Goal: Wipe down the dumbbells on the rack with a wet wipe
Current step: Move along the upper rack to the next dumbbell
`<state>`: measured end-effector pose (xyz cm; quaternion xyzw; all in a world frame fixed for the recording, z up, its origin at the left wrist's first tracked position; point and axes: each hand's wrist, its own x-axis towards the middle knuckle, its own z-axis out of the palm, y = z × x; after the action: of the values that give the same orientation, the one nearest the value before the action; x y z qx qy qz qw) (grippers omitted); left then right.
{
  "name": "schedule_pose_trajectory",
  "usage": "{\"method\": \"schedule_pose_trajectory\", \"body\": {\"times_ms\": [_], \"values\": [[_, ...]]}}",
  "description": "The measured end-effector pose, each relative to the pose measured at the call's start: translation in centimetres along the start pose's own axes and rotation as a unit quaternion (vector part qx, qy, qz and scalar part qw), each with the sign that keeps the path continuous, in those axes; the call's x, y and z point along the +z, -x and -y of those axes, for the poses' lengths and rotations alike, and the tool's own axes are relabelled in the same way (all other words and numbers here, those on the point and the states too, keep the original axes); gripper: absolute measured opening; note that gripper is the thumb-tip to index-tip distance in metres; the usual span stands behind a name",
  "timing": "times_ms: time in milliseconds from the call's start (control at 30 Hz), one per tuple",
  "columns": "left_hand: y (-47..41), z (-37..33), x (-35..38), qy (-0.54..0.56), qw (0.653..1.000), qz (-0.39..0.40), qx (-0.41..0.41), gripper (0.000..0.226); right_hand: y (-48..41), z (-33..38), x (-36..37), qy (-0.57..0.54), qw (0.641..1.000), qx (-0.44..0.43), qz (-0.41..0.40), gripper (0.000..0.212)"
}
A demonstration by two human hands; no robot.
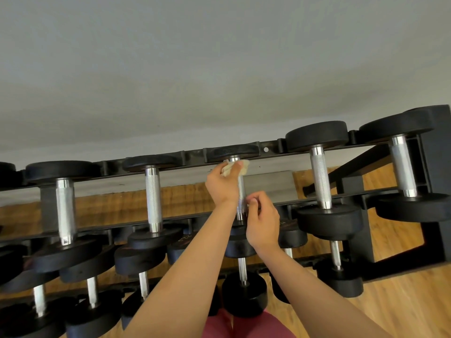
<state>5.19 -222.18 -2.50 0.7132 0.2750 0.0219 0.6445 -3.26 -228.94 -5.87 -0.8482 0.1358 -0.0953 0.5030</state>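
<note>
A crumpled wipe (245, 167) is gripped in the left hand (223, 184) and pressed to the far end of a dumbbell (241, 191) handle, just under its far black head. The right hand (262, 220) is curled at the handle's near end — whether it is gripped cannot be told. The dumbbell is laid mid-row across the rack's (436, 142) top tier — more are ranged beside and below, over a wood floor (402, 301).
</note>
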Motion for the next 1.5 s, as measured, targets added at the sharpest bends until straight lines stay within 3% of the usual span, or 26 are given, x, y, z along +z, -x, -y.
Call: {"method": "schedule_pose_trajectory", "body": {"times_ms": [200,433,733,1000,1167,1500], "values": [[-0.2,0.0,-0.5,0.004,0.999,-0.036,0.002,0.017,0.1,0.1,-0.2,-0.005,1.0,0.004,-0.001,0.019],[-0.5,-0.8,0.3,0.005,0.999,0.003,-0.043,0.019,0.1,0.3,-0.3,-0.002,1.0,0.003,0.006,0.019],[-0.8,-0.1,-0.8,0.088,0.992,0.016,-0.091,0.011,0.1,0.3,-0.3,0.003,1.0,0.008,0.006,0.019],[-0.4,0.0,-0.3,0.081,0.995,-0.034,-0.043,0.012,0.0,0.2,-0.2,0.001,1.0,0.002,0.006,0.018],[-1.2,0.0,-1.3,0.048,0.998,0.025,-0.037,0.012,0.0,0.0,-0.2,0.002,1.0,0.002,0.008,0.019],[1.0,2.9,-5.1,-0.13,0.98,0.145,0.046,0.013,0.0,0.0,-0.1,-0.018,1.0,0.004,0.006,0.02]]}}
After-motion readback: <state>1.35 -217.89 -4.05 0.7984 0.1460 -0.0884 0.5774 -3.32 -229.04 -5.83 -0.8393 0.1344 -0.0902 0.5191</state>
